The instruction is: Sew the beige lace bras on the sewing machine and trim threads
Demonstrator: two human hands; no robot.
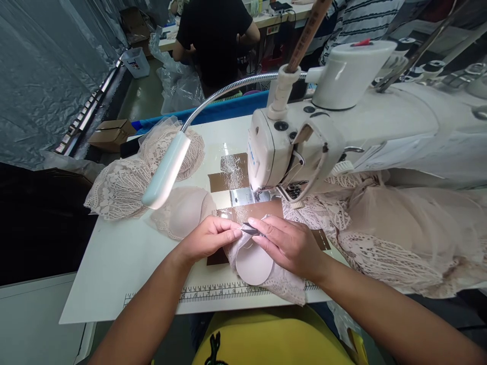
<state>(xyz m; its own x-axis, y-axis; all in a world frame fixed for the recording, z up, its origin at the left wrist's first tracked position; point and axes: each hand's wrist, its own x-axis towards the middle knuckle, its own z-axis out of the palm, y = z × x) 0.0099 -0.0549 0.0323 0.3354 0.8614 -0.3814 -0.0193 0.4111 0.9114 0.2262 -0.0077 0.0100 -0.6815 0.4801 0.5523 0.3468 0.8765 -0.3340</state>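
Observation:
A pale pink bra cup [254,264] with lace edging lies at the table's front, just before the sewing machine [266,152]. My left hand [213,235] pinches the upper edge of this cup between thumb and fingers. Closed around small dark thread snips [250,229], my right hand [291,243] holds their blades close to my left fingertips, at the fabric edge. A thin thread curves over the cup below the blades. Left of my left hand rests another padded cup with lace [186,213].
Lace cups [122,187] are heaped at the table's left, under a gooseneck lamp [167,170]. More lace fabric [395,228] piles up on the right. A ruler strip [213,293] runs along the front edge. A person in black [213,40] sits beyond the table.

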